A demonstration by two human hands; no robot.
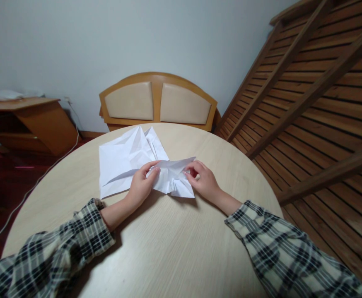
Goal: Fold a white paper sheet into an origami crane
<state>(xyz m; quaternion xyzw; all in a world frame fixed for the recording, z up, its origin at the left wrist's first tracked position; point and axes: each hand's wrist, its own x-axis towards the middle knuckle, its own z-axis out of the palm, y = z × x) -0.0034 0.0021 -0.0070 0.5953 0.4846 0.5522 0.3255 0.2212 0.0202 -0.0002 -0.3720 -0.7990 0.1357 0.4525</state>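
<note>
A small white sheet of folded paper (170, 176), creased and partly opened out, is held between both hands just over the table. My left hand (142, 184) pinches its left edge between thumb and fingers. At the upper right corner, my right hand (203, 180) grips the same paper with thumb and forefinger. Small pleats show near its lower middle. Behind and to the left lies a larger creased white paper (119, 159) with a folded piece of paper (156, 142) at its right side. My left fingers partly cover its near right part.
The round pale wooden table (174, 248) spans the foreground. Beyond it stands a padded wooden headboard (158, 99) against the wall. A slatted wooden frame (308, 103) leans at the right. At the left are a wooden cabinet (41, 124) and a white cable (28, 192).
</note>
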